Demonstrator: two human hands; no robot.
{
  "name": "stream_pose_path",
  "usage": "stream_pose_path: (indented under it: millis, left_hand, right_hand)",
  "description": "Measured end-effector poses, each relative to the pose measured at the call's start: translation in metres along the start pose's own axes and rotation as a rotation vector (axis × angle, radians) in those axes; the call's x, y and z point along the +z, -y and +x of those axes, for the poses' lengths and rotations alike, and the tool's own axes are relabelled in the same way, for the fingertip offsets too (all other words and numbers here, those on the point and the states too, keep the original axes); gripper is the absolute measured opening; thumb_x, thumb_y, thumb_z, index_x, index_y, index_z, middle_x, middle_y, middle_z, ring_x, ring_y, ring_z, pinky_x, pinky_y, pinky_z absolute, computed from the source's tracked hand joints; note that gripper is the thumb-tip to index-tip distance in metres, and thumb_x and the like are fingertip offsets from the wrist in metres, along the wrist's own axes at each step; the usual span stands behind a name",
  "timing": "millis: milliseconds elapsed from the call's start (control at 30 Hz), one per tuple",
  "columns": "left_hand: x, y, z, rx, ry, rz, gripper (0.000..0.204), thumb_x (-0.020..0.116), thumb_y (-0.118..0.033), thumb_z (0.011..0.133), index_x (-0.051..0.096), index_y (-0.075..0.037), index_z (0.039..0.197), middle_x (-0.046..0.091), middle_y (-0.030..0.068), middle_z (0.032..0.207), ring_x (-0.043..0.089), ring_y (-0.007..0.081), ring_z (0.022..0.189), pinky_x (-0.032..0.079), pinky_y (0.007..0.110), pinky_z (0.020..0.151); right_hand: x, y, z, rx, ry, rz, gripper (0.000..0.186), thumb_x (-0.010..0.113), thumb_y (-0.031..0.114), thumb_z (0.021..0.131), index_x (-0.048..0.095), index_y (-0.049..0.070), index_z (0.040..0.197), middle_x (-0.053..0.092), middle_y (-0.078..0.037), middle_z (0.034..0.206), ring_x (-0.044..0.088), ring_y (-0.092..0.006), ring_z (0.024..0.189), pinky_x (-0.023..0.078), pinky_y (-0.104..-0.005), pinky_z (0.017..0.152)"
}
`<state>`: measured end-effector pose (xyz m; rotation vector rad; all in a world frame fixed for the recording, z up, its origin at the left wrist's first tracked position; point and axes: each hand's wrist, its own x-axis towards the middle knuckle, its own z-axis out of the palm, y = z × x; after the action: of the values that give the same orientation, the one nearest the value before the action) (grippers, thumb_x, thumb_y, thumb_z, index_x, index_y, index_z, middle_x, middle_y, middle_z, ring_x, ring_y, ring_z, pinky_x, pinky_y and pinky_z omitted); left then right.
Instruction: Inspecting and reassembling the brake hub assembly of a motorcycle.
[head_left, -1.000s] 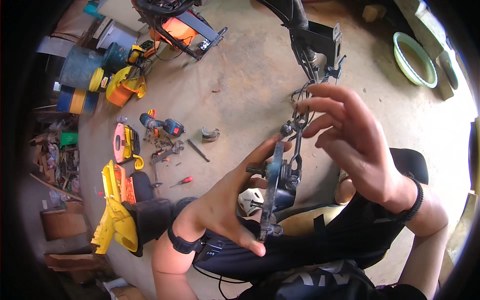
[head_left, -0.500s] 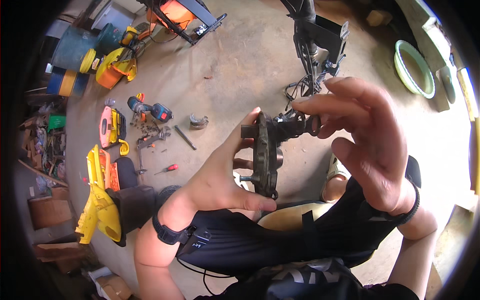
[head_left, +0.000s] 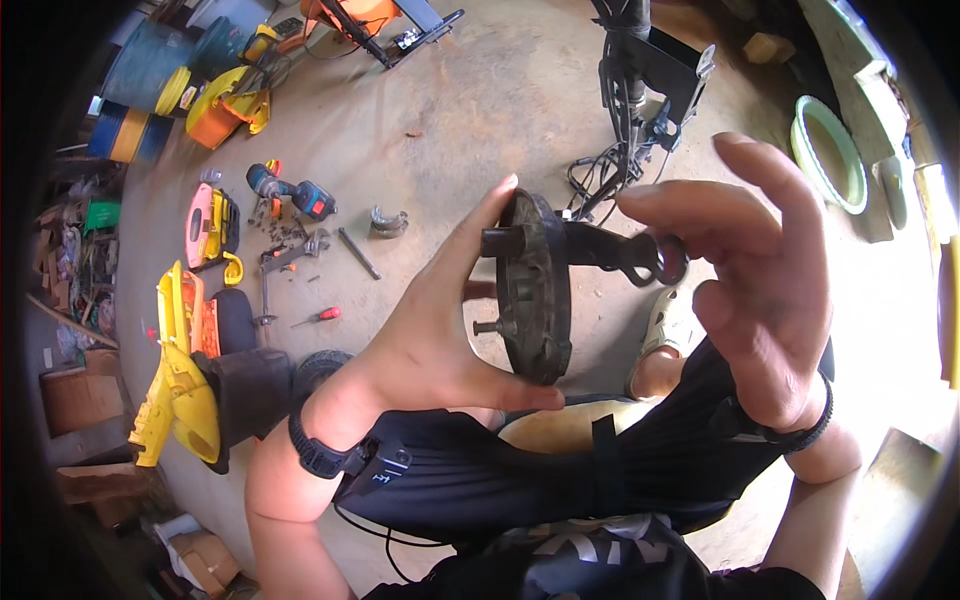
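My left hand [head_left: 410, 355] grips a round, dark metal plate [head_left: 532, 305] held on edge between thumb and fingers, with two pins on its left face. A lever arm [head_left: 600, 243] with a ringed end sticks out from the plate's right face. My right hand [head_left: 750, 250] has its fingers apart and curved about that ringed end; I cannot tell whether they touch it. Beyond, on the floor, lie a cordless drill [head_left: 295, 195], a metal rod [head_left: 358, 252], a curved metal piece [head_left: 389, 222] and a red screwdriver [head_left: 328, 313].
Yellow plastic panels [head_left: 185, 395] and small tools are at my left, with barrels [head_left: 160, 62] behind. A black frame with cables [head_left: 640, 75] stands ahead. A pale green basin [head_left: 828, 160] sits at right. My foot in a pale clog [head_left: 660, 335] is below my hands.
The plate has moved up and turned, so its lever now points right instead of away from me. My right fingers have shifted right with the lever's end, the forefinger lifting.
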<state>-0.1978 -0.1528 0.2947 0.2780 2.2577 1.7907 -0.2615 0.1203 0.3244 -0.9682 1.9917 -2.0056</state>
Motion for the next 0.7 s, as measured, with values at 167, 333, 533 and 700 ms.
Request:
stream_pose_path:
  millis: [167,333,533,700]
  left_hand:
    - [0.000,-0.005,-0.003,0.269,-0.162,0.469,0.152,0.109,-0.028,0.051,0.018,-0.003,0.171,0.035,0.0232,0.169,0.044,0.0370,0.153,0.048,0.048,0.117]
    - [0.002,-0.011,-0.001,0.481,-0.258,0.698,0.139,0.106,-0.025,0.054,0.029,-0.003,0.167,0.037,0.0282,0.166,0.042,0.0455,0.152,0.041,0.051,0.121]
    - [0.007,-0.012,-0.003,0.512,-0.300,0.895,0.126,0.104,-0.025,0.057,0.039,-0.008,0.164,0.040,0.0285,0.163,0.048,0.0473,0.145,0.042,0.052,0.117]
    - [0.010,-0.013,-0.005,0.542,-0.294,0.857,0.125,0.104,-0.026,0.057,0.041,-0.010,0.163,0.042,0.0276,0.162,0.049,0.0459,0.143,0.043,0.052,0.115]
  right_hand:
    - [0.005,0.004,0.003,0.067,-0.025,-0.061,0.080,0.052,0.058,0.108,0.037,-0.002,0.157,0.065,-0.020,0.136,0.068,-0.0216,0.108,0.055,-0.0336,0.091]
    - [0.005,0.006,0.004,0.433,0.206,0.094,0.073,0.037,0.060,0.113,0.062,-0.005,0.132,0.071,-0.014,0.114,0.067,-0.0187,0.100,0.055,-0.0330,0.090]
    - [0.008,0.002,0.002,0.576,0.219,0.074,0.073,0.035,0.064,0.113,0.067,-0.001,0.118,0.070,-0.010,0.095,0.066,-0.0157,0.087,0.055,-0.0302,0.072]
    - [0.008,0.001,0.002,0.695,0.289,0.026,0.072,0.034,0.064,0.114,0.068,0.000,0.109,0.068,-0.006,0.087,0.064,-0.0144,0.081,0.054,-0.0303,0.072]
